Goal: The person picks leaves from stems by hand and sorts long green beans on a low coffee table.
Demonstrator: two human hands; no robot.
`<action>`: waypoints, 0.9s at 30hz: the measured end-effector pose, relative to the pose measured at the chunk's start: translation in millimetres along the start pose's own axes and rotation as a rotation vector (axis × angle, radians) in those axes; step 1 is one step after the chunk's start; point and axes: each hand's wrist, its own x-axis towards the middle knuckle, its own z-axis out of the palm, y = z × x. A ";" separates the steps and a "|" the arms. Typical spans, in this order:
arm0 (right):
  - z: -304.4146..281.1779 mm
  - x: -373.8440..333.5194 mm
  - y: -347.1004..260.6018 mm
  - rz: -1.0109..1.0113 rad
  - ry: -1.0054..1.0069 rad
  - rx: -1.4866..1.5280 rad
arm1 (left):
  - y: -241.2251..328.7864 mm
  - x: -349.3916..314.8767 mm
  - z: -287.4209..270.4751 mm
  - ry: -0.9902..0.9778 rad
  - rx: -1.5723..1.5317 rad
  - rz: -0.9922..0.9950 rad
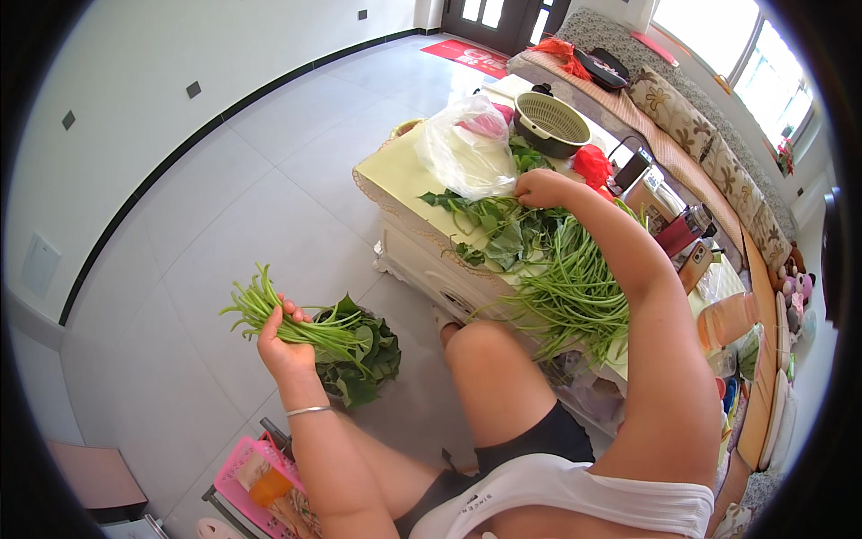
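My left hand (289, 349) is closed round a bunch of long green stems (260, 305), held up over the floor to the left of my knees. Just right of it, dark green leaves (364, 364) fill a container on the floor, mostly hidden by them. My right hand (541, 189) reaches across the table, its fingers pinched on a leafy green stem (512, 211) at the far end of a pile. Nearer to me, a heap of loose green stems (575, 287) lies along the table. A clear plastic bag (465, 148) touches the greens beside my right hand.
The cloth-covered table (395, 166) also bears a colander (552, 121), a red bag (593, 166), a dark red flask (684, 231), a phone (697, 267) and a pinkish jar (725, 321). A sofa (718, 144) runs behind it. A pink basket (256, 472) stands at my lower left.
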 end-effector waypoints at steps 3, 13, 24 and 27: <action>-12.1 -19.2 6.8 0.122 -0.021 0.184 | -1.5 1.7 1.5 -0.013 0.002 -0.005; -26.6 -41.6 -41.0 -0.158 0.213 0.352 | -4.2 2.3 2.3 -0.019 0.009 -0.028; -3.7 91.5 -36.7 0.094 0.653 0.066 | -5.8 -2.2 4.8 -0.012 0.064 -0.049; 5.7 141.7 -24.7 0.175 0.675 0.148 | -7.5 0.4 6.5 -0.015 0.071 -0.051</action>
